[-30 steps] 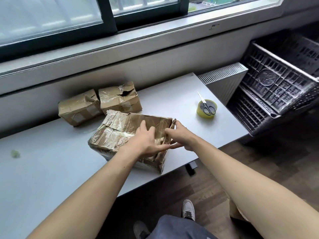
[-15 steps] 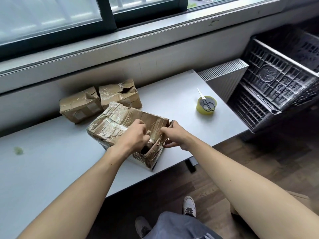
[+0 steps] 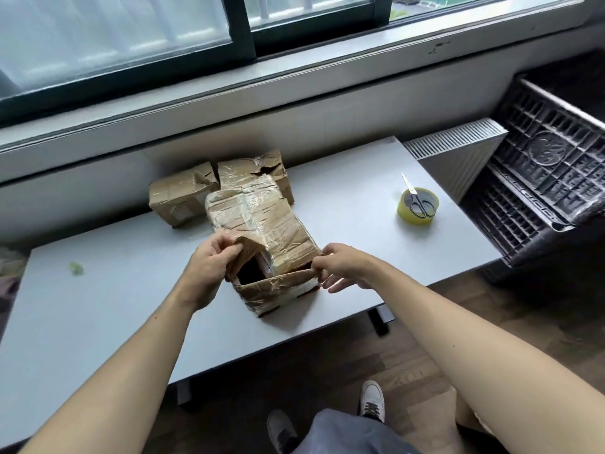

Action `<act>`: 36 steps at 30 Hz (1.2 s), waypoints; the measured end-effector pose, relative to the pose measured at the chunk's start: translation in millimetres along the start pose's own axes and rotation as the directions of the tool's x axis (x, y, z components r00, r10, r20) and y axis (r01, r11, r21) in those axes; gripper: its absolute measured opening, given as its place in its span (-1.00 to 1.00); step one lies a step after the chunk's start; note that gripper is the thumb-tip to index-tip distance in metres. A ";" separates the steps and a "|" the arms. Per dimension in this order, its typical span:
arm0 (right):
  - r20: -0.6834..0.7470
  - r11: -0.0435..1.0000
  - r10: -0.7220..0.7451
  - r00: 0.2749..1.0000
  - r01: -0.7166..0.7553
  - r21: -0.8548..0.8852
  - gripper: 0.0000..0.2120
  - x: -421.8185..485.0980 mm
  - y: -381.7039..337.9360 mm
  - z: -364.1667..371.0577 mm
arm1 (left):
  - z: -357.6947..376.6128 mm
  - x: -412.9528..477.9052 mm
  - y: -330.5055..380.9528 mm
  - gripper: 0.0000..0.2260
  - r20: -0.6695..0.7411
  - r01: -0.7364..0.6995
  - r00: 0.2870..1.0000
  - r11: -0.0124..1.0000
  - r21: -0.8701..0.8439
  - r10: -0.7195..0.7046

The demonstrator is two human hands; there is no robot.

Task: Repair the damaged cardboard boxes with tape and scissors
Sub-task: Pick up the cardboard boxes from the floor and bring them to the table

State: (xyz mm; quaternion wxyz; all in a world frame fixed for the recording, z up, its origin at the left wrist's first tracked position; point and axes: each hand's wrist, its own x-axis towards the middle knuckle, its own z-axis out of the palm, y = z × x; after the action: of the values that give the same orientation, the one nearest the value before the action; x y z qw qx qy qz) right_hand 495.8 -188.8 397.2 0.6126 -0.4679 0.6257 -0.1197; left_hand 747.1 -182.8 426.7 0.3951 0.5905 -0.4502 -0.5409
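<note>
A large crumpled cardboard box, wrapped in clear tape, stands tipped up on the grey table with a torn dark hole facing me. My left hand pinches the torn flap at the hole's upper left edge. My right hand pinches the box's near right corner flap. Two smaller damaged boxes, one at the back left and one behind the big box, sit against the wall. A yellow tape roll lies at the right with scissors resting on top.
Black plastic crates lean at the right beside a white radiator. A small green scrap lies on the table's left. The table's front edge runs just below the big box; my shoes show on the wooden floor.
The big box has been turned and tipped up so its torn opening faces me. My left hand moved from the box's top to the flap at the hole; my right hand stayed on the corner.
</note>
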 end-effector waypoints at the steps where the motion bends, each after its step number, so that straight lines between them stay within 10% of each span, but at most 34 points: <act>1: 0.030 1.000 0.003 1.000 -0.003 -0.011 -0.90 -0.5 -1.1 2.1 | -3.6 -1.2 -1.4 -0.80 -0.025 -0.006 1.000 1.000 -0.029 0.005; 14: 0.083 0.983 -0.162 0.983 0.168 -0.068 -0.37 -1.4 -12.7 9.1 | -16.7 -22.6 -4.7 -0.81 -0.144 0.004 0.989 0.973 -0.230 -0.038; 36: 0.089 0.925 -0.253 0.963 0.214 0.315 -0.78 36.7 -75.8 109.5 | -104.9 -60.0 -13.7 -0.85 -0.377 -0.040 0.919 0.927 -0.374 -0.113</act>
State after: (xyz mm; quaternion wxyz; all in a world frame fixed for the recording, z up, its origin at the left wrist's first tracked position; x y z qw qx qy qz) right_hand 632.2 -209.8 403.8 0.6971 -0.4467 0.4991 -0.2558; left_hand 852.3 -123.5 441.4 0.5719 0.6088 -0.2393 -0.4950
